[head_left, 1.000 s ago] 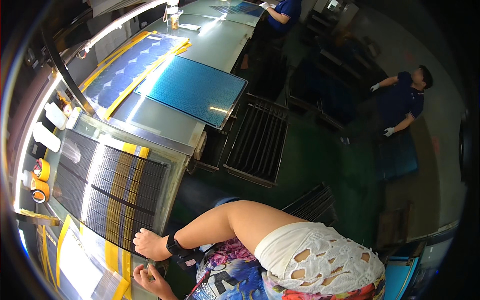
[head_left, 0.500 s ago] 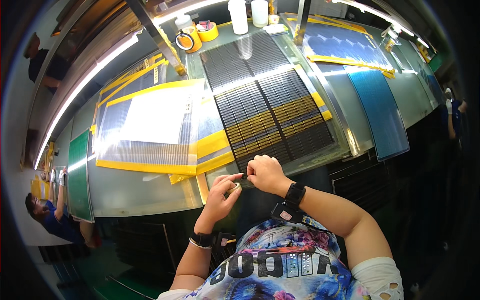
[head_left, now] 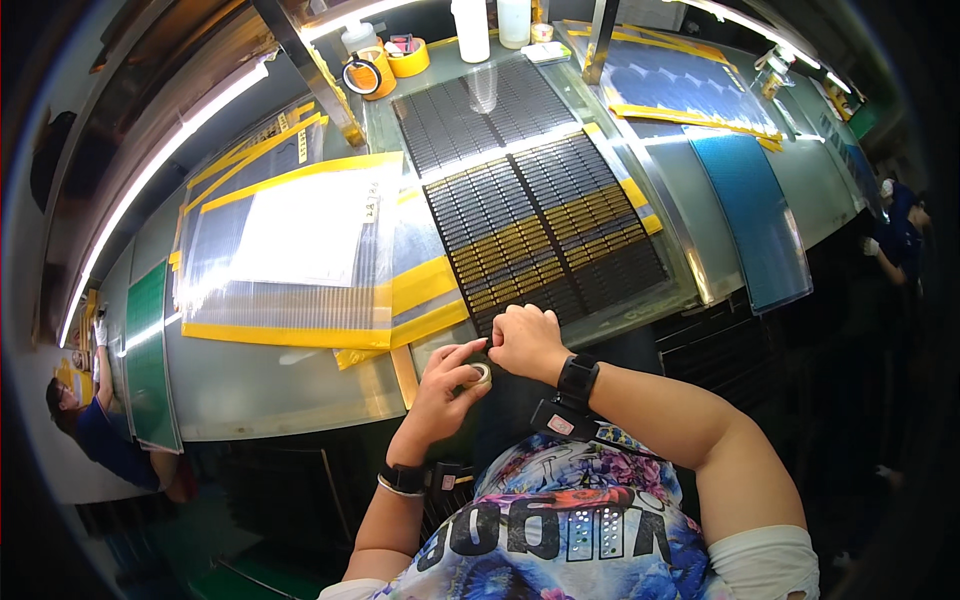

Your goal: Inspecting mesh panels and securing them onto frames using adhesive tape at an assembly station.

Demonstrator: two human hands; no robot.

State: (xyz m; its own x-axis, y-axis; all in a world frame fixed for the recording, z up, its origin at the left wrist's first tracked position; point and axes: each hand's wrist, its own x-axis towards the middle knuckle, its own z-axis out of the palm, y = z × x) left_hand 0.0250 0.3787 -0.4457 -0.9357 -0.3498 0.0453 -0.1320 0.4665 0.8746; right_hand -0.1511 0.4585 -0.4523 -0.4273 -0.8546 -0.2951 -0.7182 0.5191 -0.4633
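A pale roll point(head_left: 482, 376) is held in the left hand point(head_left: 446, 392), grasped by the thumb and curled fingers, while its index finger is stretched out toward the right hand point(head_left: 527, 342). The right hand's fingers are bent in at the near left corner of the panel point(head_left: 540, 215); whether anything is pinched there cannot be told, since the fingertips are hidden. The panel, dark and slotted, is laid just beyond the grip, and yellow is seen through part of it. To the left of the grip, a yellow-edged film point(head_left: 300, 300) is spread over the table point(head_left: 255, 405). Well to the right of the grip, a blue board point(head_left: 750, 215) is placed partly past the table's edge. Far beyond the grip, past the panel, orange tape point(head_left: 408, 64) and a white bottle point(head_left: 472, 32) are set; far to its left, a green board point(head_left: 148, 360) is seen beside a co-worker point(head_left: 108, 435)
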